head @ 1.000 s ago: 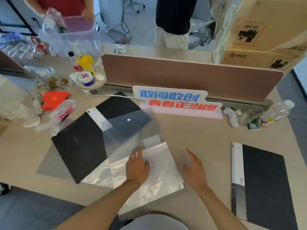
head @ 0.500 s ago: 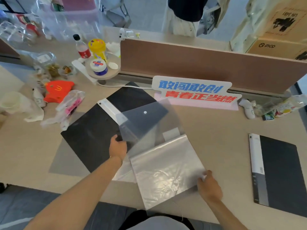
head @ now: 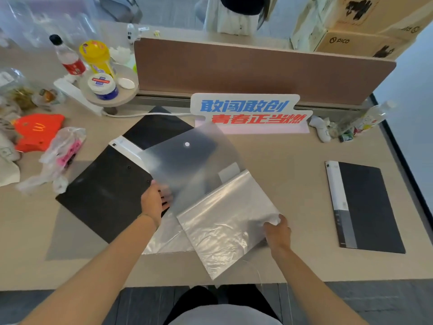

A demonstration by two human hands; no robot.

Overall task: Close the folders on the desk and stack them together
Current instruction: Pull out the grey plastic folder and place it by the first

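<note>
Translucent snap folder (head: 225,214): left hand (head: 153,202) grips raised flap (head: 187,165), right hand (head: 277,231) pinches corner; flap should press flat beside black folder (head: 103,195).

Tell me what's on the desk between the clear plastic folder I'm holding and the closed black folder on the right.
Nothing: in the head view, only bare desk separates the clear folder from the closed black folder.

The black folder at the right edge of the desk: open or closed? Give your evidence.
Closed. The black folder lies flat as a single cover, its pale spine strip on its left side; no inside pages show.
</note>
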